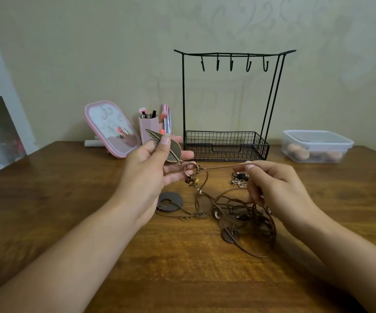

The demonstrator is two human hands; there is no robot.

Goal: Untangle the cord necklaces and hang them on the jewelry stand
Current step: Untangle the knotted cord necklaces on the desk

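Left hand (153, 168): raised above table, thumb pinning leaf pendant (167, 146) against fingers.
Right hand (273, 184): pinches brown cord (223, 166), drawn taut from pendant ring.
Necklaces (234, 213): tangled heap on table (69, 199), between the hands, near side of stand.
Stand (230, 105): upright at back, five hooks bare.

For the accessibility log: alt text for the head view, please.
A left hand pinches a bronze leaf pendant while the right hand pulls its brown cord taut above tangled cord necklaces on a wooden table. Behind stands a black jewelry stand, its hooks bare.
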